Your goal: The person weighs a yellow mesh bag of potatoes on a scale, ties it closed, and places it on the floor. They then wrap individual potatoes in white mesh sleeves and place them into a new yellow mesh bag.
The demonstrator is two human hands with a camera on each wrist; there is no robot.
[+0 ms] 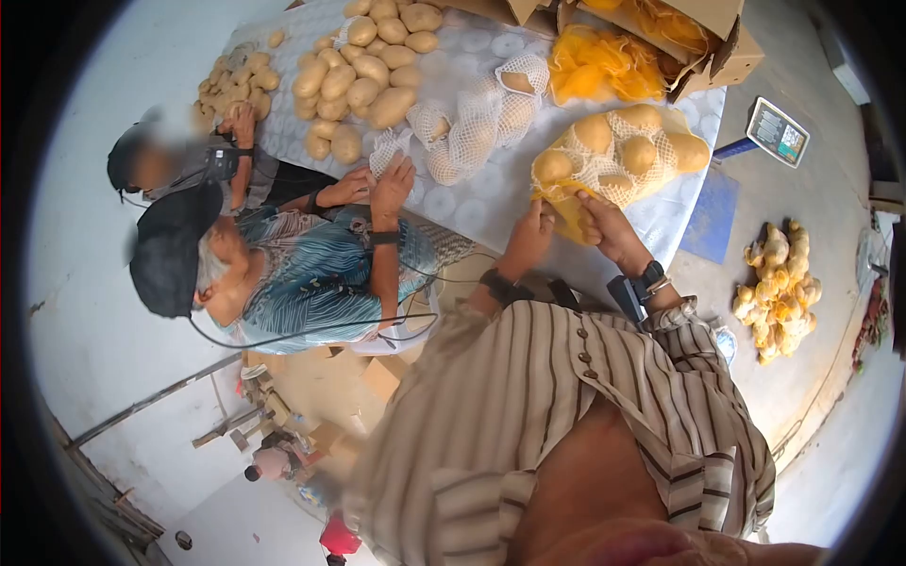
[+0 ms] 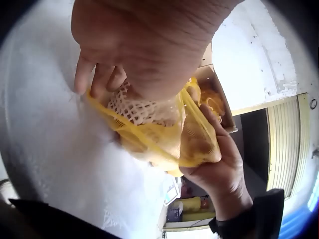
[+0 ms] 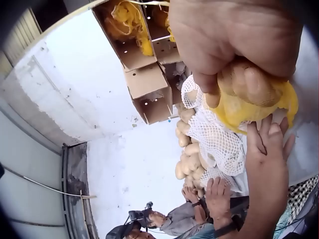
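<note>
A yellow mesh bag [image 1: 694, 151] lies at the near table edge, filled with several potatoes, some wrapped in white foam netting [image 1: 661, 151]. At its mouth, my left hand [image 1: 530, 236] pinches one side of the rim. Opposite it, my right hand [image 1: 609, 226] grips the yellow mesh. The left wrist view shows the rim stretched between my left hand [image 2: 144, 45] and right hand [image 2: 227, 164], netting inside. Curled fingers of my right hand [image 3: 234, 40] bunch the mesh in the right wrist view, with my left hand [image 3: 266, 159] at the rim below.
Netted potatoes [image 1: 477, 132] lie left of the bag, beyond them a pile of bare potatoes [image 1: 363, 75]. Loose yellow mesh bags [image 1: 604, 66] spill from a cardboard box [image 1: 731, 61]. Two people sit at left; the nearer person's hands [image 1: 392, 184] handle netting. Filled bags [image 1: 779, 292] lie on the floor.
</note>
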